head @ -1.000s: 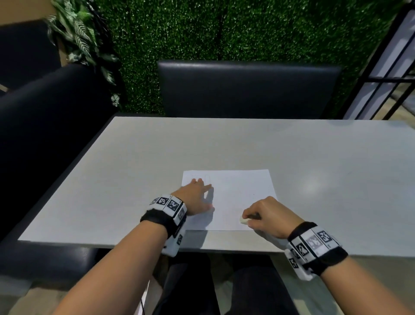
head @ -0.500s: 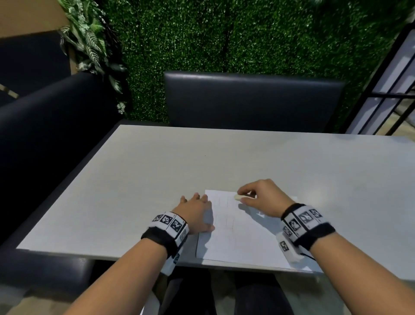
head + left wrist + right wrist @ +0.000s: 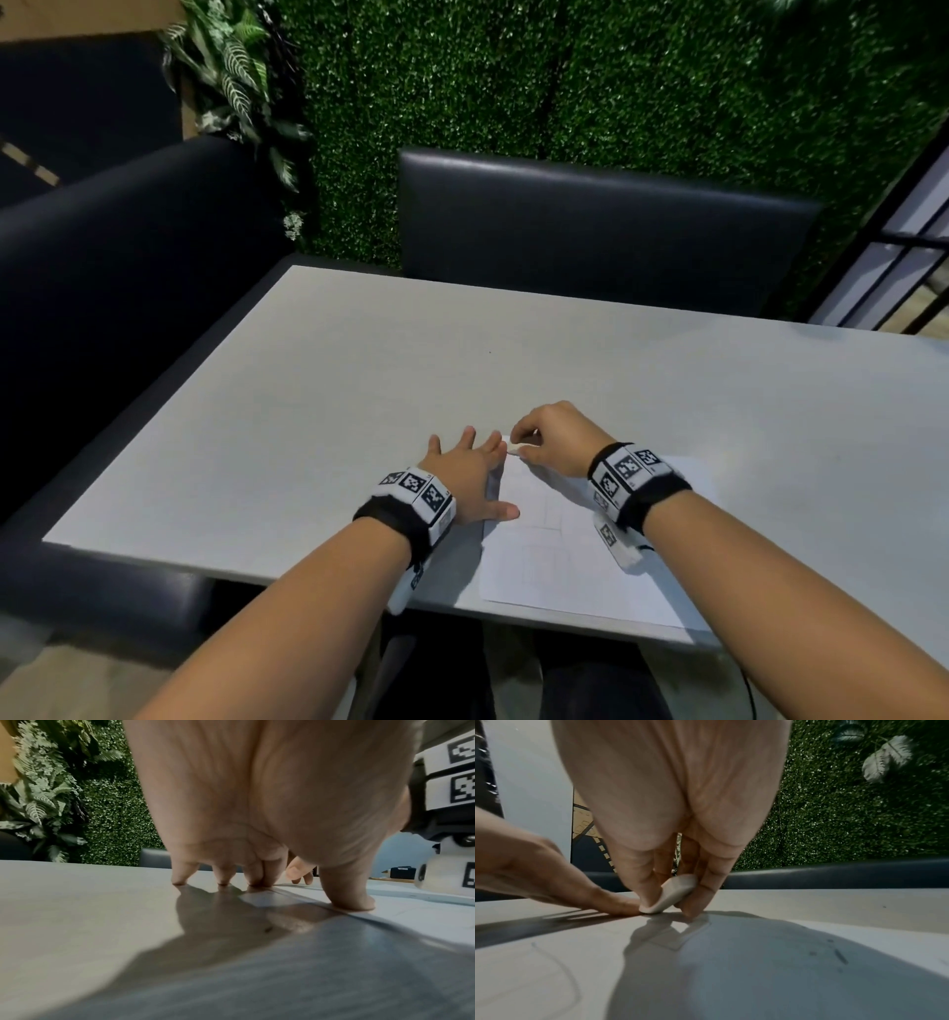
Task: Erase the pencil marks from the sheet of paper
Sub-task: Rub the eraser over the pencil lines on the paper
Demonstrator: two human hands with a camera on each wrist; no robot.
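A white sheet of paper (image 3: 575, 560) with faint pencil lines lies at the near edge of the grey table (image 3: 359, 390). My left hand (image 3: 464, 475) lies flat with fingers spread, pressing the sheet's left edge; its fingertips (image 3: 254, 882) and thumb touch the surface. My right hand (image 3: 552, 437) pinches a small white eraser (image 3: 673, 893) between thumb and fingers at the sheet's far left corner, right beside the left hand's fingers. The eraser's tip (image 3: 513, 451) touches the paper. Faint pencil marks (image 3: 557, 969) show on the sheet in the right wrist view.
A dark padded chair (image 3: 590, 226) stands across the table, and a dark bench (image 3: 118, 267) runs along the left side. A green hedge wall (image 3: 565, 77) with fern leaves fills the background. A black metal railing (image 3: 904, 246) stands at the right.
My right hand carried the eraser from the sheet's near right part to its far left corner, beside the left hand. The left hand stayed pressing the sheet. The camera view shifted.
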